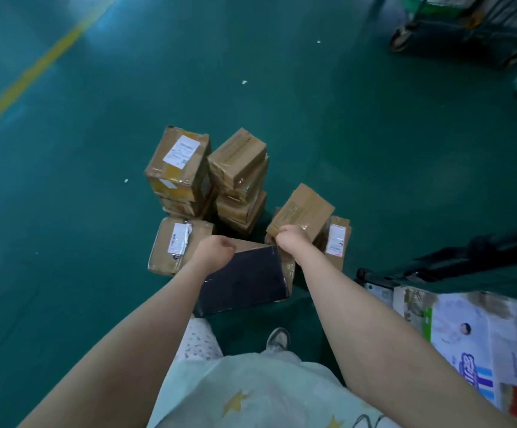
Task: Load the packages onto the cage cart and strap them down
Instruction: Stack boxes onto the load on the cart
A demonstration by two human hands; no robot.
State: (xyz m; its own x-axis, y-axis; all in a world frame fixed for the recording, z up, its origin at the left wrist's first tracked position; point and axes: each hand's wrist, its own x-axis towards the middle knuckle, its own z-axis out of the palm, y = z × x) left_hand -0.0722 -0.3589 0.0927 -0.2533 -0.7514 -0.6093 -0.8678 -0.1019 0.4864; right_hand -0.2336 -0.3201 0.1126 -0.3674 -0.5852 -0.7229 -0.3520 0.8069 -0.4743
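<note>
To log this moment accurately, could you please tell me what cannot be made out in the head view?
All in the head view:
Shipping labels on the cardboard boxes: too small to read.
Left hand and right hand: fingers hidden behind the knuckles, grips unclear.
Wheeled cart: blurred, cut by the top edge.
Printed carton: cut off by the right edge.

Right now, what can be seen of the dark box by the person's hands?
The dark box is a near-black rectangular carton, seemingly cardboard, with scuffed pale edges. It is tilted, in front of the brown packages on the green floor. The left hand curls over its upper left corner; the right hand is curled by its upper right corner, contact unclear.
</note>
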